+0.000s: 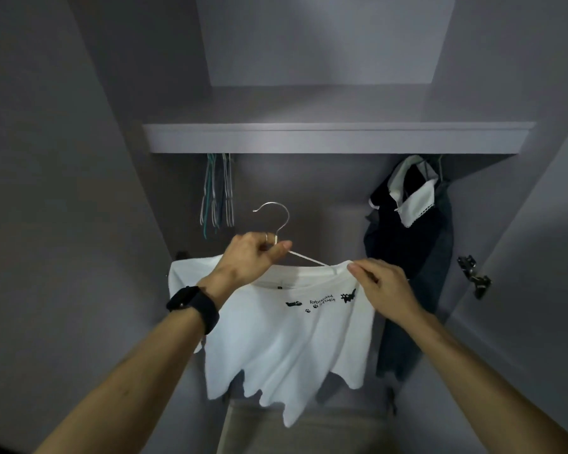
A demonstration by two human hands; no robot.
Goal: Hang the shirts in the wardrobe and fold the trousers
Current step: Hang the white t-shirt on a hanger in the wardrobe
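A white T-shirt [286, 342] with small black prints near the collar hangs on a white hanger [304, 258] with a metal hook [277, 209], held up inside the open wardrobe. My left hand [248, 258] grips the hanger at the base of the hook. My right hand [381, 285] pinches the shirt's collar at the right shoulder, where the hanger arm goes under the cloth. The shirt's left shoulder drapes behind my left wrist, which wears a black watch.
A shelf [335, 139] spans the wardrobe above the hanging space. Several bare hangers [217, 191] hang at the back left. Dark garments with a white collar [410, 237] hang at the right. A door hinge [474, 275] shows on the open right door.
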